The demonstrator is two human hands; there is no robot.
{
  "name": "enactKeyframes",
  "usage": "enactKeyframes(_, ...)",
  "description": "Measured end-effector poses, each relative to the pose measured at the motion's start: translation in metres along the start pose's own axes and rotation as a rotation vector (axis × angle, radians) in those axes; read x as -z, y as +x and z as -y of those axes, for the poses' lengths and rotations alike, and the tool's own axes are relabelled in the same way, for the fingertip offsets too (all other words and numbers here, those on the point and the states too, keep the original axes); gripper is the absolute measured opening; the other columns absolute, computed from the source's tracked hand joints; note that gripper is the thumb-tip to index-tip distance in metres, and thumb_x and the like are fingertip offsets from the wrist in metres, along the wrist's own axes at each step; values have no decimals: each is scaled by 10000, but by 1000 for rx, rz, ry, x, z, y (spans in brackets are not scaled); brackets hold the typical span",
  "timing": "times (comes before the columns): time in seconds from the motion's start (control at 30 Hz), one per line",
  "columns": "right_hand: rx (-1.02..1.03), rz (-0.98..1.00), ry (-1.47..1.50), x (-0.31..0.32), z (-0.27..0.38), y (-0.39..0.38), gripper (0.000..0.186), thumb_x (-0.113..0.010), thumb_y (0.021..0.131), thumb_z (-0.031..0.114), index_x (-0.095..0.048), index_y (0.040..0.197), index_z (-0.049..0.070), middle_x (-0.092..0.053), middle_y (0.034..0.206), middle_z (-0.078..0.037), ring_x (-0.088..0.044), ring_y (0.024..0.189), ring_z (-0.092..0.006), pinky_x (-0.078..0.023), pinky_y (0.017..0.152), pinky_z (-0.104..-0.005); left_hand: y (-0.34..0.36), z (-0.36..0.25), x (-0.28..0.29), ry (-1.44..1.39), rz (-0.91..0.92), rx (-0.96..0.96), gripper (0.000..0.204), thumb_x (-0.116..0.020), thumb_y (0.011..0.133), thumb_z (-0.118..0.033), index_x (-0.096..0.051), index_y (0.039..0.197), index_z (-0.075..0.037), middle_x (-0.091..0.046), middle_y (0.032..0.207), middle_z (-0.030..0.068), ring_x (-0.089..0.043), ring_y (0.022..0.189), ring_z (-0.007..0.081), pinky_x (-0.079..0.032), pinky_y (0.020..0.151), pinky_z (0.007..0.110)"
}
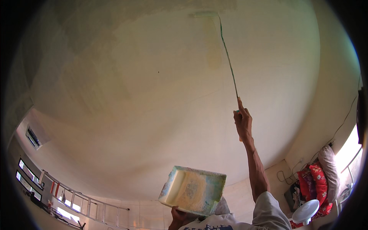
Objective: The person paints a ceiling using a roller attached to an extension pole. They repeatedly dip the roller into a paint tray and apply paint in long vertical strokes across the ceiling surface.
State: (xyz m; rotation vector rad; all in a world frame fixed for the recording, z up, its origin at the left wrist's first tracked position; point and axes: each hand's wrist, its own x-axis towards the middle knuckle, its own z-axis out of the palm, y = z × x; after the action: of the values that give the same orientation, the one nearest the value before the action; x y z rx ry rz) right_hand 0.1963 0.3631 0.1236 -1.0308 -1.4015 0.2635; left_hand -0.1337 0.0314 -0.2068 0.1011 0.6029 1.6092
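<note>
My right hand [243,119] is raised and closed round the handle of a paint roller, its index finger stretched along the thin rod [229,57]. The pale roller head [205,14] lies against the broad cream surface [165,103] near the top of the view. A yellowish damp-looking strip [212,50] runs below the roller head. Low in the middle, my left hand [180,218] grips the near edge of a paint tray [219,186], its fingers partly hidden underneath. Cream paint and blue-green stains coat the tray, which is tilted.
A metal ladder [89,206] stands at the lower left, by windows [27,168]. At the lower right are a white fan [305,212], red flowered cushions [319,177] and a grey pillow [328,161]. A loose cable [347,117] runs down the right wall.
</note>
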Motion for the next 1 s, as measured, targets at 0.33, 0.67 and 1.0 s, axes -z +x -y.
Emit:
enactKeyframes(0.33, -15, 33, -54, 8, -7, -16, 635, -595, 927, -2, -412, 1501, 200, -488, 762, -41, -454, 655, -133, -483, 644, -323, -5, 1, -17, 12, -15, -20, 641, -521, 780, -214, -445, 1394, -46, -548, 1360, 129, -537, 1244, 322, -422, 1065, 504)
enactKeyframes(0.67, -97, 116, -118, 9, -67, -137, 689, -611, 888, -33, -405, 1505, 194, -479, 751, -67, -460, 653, -158, -491, 669, -312, -4, -3, -5, -19, -49, 42, 618, -511, 780, -193, -457, 1377, -45, -575, 1315, 133, -562, 1203, 314, -461, 1026, 480)
enactKeyframes(1.0, -124, 143, -149, 11, -110, -209, 684, -627, 869, -32, -423, 1491, 168, -490, 752, -95, -475, 636, -197, -480, 638, -337, 1, -2, 1, -27, 30, 10, 618, -497, 779, -167, -449, 1375, -12, -562, 1328, 135, -549, 1219, 314, -436, 1058, 476)
